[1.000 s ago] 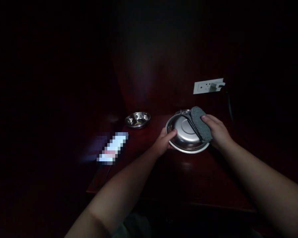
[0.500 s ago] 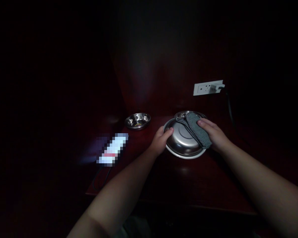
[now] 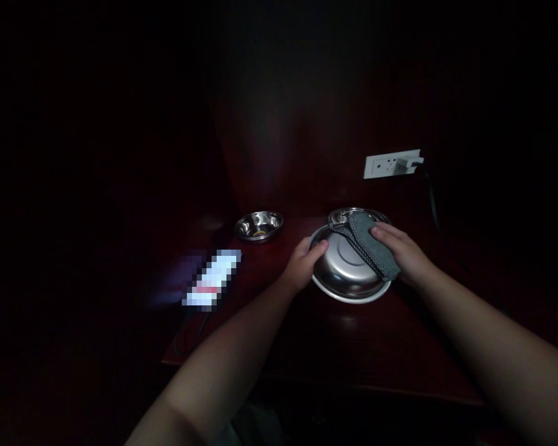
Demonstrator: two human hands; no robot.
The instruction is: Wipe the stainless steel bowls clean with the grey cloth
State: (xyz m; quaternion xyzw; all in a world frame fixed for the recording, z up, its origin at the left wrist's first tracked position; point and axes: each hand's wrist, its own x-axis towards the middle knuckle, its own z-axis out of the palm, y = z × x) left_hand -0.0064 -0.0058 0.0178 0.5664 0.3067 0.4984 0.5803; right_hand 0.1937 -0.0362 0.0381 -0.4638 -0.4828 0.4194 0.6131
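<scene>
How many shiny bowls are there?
3: a small bowl at the back left; a big upturned bowl in the left hand, the right hand holding a cloth on it; a third bowl peeking out behind. Dark may hide more.

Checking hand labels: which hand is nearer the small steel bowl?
Left. The left hand holds the upturned steel dish by its rim, just right of the small steel bowl; the right hand presses a grey cloth on that dish, farther right.

My left grip (image 3: 302, 267) clasps the near rim of a steel dish (image 3: 346, 279) on the dark counter (image 3: 353, 347); my right grip (image 3: 402, 253) presses a grey cloth (image 3: 369, 248) onto it, with a small steel bowl (image 3: 259, 225) well apart to the left
</scene>
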